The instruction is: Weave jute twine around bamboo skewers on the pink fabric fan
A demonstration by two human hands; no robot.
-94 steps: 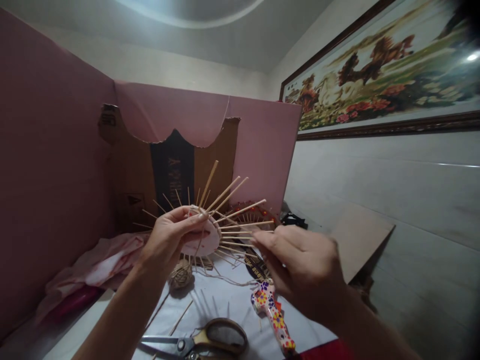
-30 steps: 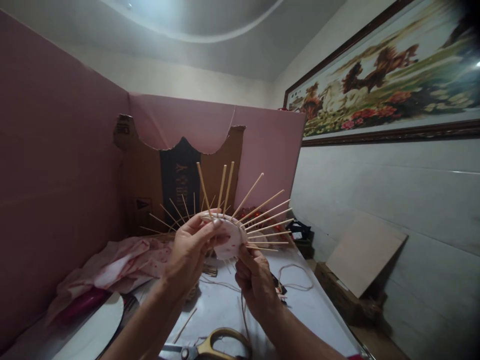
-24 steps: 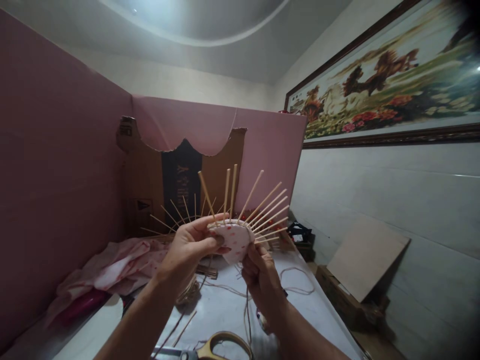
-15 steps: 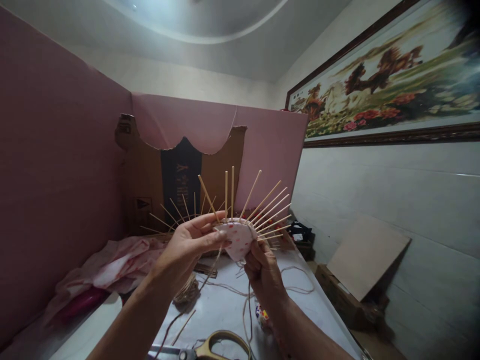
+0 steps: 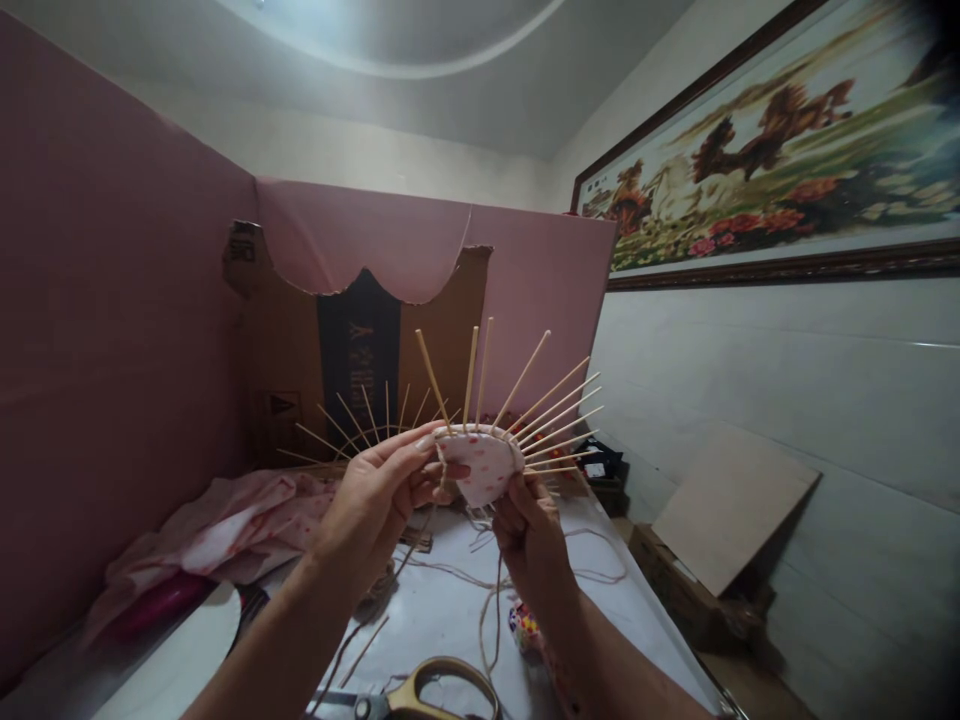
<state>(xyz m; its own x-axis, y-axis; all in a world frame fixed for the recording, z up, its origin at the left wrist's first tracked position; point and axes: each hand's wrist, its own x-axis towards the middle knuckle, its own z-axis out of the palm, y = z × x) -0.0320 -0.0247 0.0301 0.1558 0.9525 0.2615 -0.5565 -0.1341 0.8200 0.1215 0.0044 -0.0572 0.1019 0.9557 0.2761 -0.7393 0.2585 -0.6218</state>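
A rounded piece covered in white cloth with pink dots (image 5: 484, 468) is held up above the table, with thin wooden sticks (image 5: 521, 377) fanning from its upper and right edge. My left hand (image 5: 394, 480) pinches its left edge, thumb and fingers closed. A brown cord runs along the piece's rim and hangs down by my left fingers. Closed on the lower right edge, below the lowest sticks, is my right hand (image 5: 531, 525). The fingertips behind the piece are partly hidden.
Scissors with gold handles (image 5: 442, 690) lie at the table's near edge (image 5: 450, 625). Loose cord (image 5: 596, 575) trails across the tabletop. Pink patterned cloth (image 5: 240, 520) is heaped at the left. Behind stand another fan of sticks (image 5: 367, 410) and torn cardboard (image 5: 442, 345).
The dotted piece and its sticks have shifted slightly right and tilted. My left thumb has moved up toward the top edge, and the cord now shows beside my left fingers.
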